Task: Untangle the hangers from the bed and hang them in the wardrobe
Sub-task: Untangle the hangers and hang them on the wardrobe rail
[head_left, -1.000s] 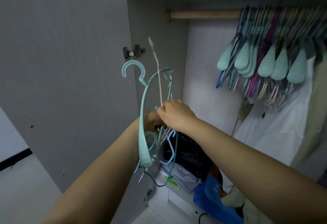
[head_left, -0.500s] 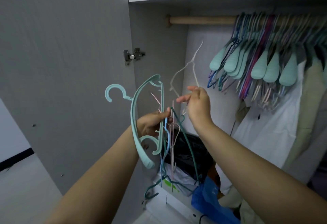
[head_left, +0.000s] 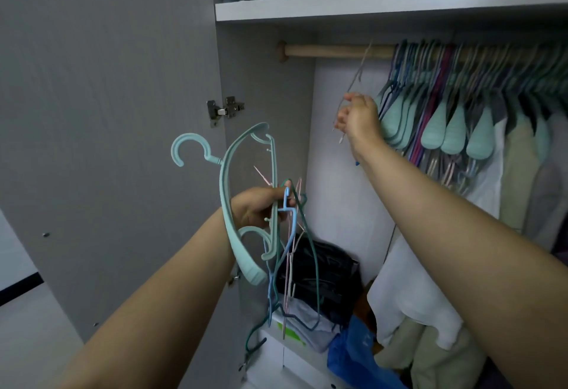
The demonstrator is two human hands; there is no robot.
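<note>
A thin pale wire hanger [head_left: 356, 81] is pinched in the fingers of the right hand [head_left: 358, 118] and raised toward the bare left end of the wooden rail [head_left: 332, 50]; its hook is not yet seated. A bundle of hangers [head_left: 270, 219] is gripped in the left hand [head_left: 258, 209] before the open wardrobe door [head_left: 107, 112]. Many hangers [head_left: 461, 106] are already hung toward the rail's right end; the bundle is left.
</note>
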